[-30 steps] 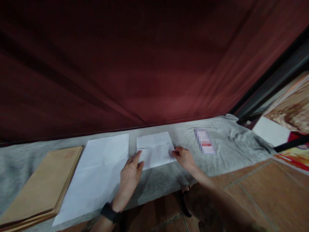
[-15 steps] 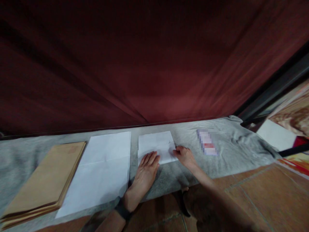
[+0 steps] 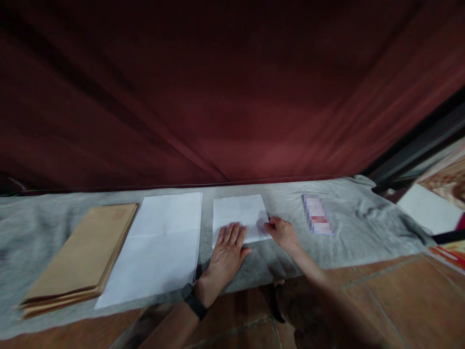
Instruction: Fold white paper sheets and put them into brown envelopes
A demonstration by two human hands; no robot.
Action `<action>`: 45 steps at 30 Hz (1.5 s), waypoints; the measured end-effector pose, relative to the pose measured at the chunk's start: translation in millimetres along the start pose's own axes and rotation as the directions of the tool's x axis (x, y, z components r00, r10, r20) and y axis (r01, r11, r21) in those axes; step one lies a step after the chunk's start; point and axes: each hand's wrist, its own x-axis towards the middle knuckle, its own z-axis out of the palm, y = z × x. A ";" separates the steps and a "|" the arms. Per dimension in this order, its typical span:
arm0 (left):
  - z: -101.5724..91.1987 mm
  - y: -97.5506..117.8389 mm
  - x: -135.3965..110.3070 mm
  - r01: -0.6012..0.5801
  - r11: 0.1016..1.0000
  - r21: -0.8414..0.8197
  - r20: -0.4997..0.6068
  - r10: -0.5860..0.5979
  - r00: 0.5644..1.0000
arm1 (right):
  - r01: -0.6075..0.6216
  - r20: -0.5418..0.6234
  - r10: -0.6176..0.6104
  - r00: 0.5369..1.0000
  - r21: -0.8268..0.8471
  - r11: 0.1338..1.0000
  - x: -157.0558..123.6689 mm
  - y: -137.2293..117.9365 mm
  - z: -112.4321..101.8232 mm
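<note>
A folded sheet of white paper (image 3: 236, 208) lies on the grey cloth in front of me. My left hand (image 3: 228, 249) rests flat across its near left part, fingers stretched out and thumb spread, with a dark watch on the wrist. At the paper's right edge is my right hand (image 3: 283, 232), its fingers curled in and the fingertips pinching at that edge. To the left lies a stack of larger white paper sheets (image 3: 160, 247), with a crease across the top one.
Brown envelopes (image 3: 83, 247) lie stacked at the far left. A pixelated pinkish slip (image 3: 318, 215) is right of my right hand. Grey cloth (image 3: 356, 228) covers the long surface; a dark red curtain (image 3: 232, 121) hangs behind it. Tiled floor (image 3: 407, 300) shows below.
The folded paper looks flatter, its stepped left edge now even. My left thumb has spread away from the fingers. The whole view has shifted slightly, with things sitting further right.
</note>
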 end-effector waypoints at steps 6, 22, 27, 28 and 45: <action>3.6 12.7 -6.2 0.000 1.000 0.006 0.000 0.000 1.000 | 0.066 0.018 -0.068 0.998 0.075 0.995 -0.1 11.1 -0.8; 2.7 33.5 -22.4 -0.018 0.985 0.173 0.026 0.014 1.000 | 0.040 0.048 -0.040 0.998 0.016 0.999 -12.7 20.6 -5.9; 2.6 36.6 -23.5 -0.018 0.980 0.199 0.039 0.010 0.999 | 0.035 -0.001 -0.035 0.999 -0.011 0.999 -14.4 19.4 -2.8; 2.6 36.3 -23.7 -0.020 0.981 0.193 0.041 0.012 0.999 | 0.036 -0.008 -0.036 0.999 -0.014 0.999 -14.6 19.3 -2.4; 3.8 32.3 -20.6 -0.033 0.992 0.124 0.030 0.030 0.999 | 0.076 -0.058 -0.077 0.995 -0.007 0.997 -6.4 31.0 8.4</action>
